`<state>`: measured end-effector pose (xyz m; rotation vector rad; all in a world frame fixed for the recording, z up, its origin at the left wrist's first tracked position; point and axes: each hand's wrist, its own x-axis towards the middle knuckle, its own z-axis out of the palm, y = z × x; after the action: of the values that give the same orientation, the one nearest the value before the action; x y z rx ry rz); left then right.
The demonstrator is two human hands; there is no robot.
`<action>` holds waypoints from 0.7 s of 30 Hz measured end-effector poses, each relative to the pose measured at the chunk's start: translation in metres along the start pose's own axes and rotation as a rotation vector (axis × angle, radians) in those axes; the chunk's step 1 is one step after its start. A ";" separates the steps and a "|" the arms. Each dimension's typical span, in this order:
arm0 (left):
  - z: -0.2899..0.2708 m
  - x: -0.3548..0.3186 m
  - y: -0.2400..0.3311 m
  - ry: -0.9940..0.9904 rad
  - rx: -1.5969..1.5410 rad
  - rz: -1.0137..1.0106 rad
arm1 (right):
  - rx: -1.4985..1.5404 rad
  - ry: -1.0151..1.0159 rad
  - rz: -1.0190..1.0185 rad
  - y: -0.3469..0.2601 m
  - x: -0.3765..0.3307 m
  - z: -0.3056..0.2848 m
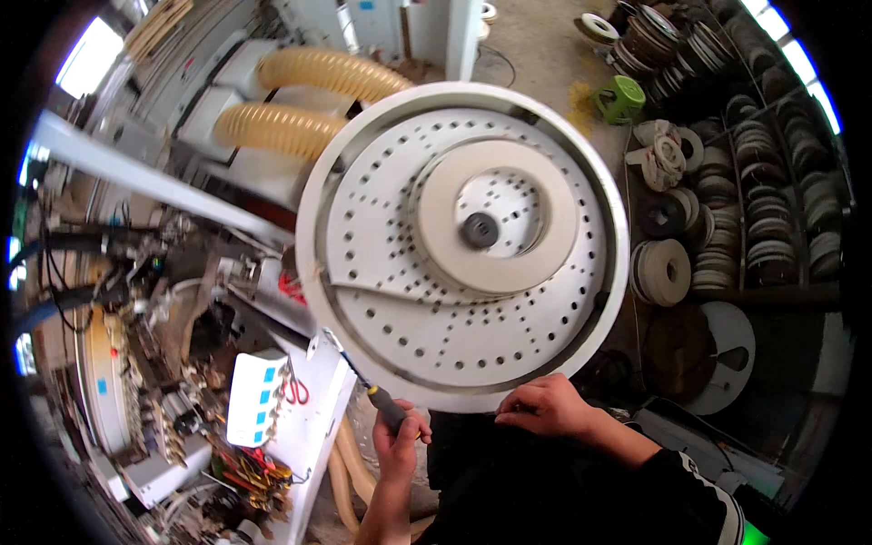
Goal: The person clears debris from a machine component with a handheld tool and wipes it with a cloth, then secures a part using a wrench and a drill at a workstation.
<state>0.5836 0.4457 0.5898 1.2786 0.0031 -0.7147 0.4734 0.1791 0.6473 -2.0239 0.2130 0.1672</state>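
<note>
At lower centre of the frame, working a screwdriver [374, 392] against the near rim of the big white perforated turntable [381, 313] — probably loosening or prying at its metal band; next calling for steady tip pressure. Left hand [397, 445] wrapped tight, grip clamped on the dark handle. Right hand [540, 406] curled loosely, fingers resting on the rim — bracing, holding nothing. Pale edge-band coil [434, 213] lying mid-disc.

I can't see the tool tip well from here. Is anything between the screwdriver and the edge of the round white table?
Nothing visible. The left hand holds the screwdriver, its shaft running straight up to the round table's rim. The right hand rests on the near rim, off to the side.
</note>
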 end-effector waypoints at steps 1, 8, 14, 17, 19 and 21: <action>0.019 0.010 0.007 -0.001 -0.004 0.008 | -0.008 0.037 0.026 0.009 -0.008 -0.017; 0.159 0.074 0.012 0.101 0.072 0.113 | 0.083 0.298 0.033 0.090 -0.037 -0.150; 0.286 0.126 -0.006 0.390 -0.063 0.187 | -0.028 0.268 0.007 0.186 -0.029 -0.284; 0.331 0.143 -0.009 0.442 -0.036 0.196 | 0.056 0.255 0.113 0.221 -0.012 -0.337; 0.353 0.155 -0.009 0.457 -0.004 0.211 | 0.059 0.243 0.168 0.239 0.008 -0.368; 0.371 0.169 -0.011 0.476 0.001 0.220 | 0.092 0.192 0.210 0.254 0.035 -0.392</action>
<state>0.5703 0.0405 0.6339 1.3995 0.2457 -0.2115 0.4604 -0.2859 0.5931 -1.9233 0.5450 0.0924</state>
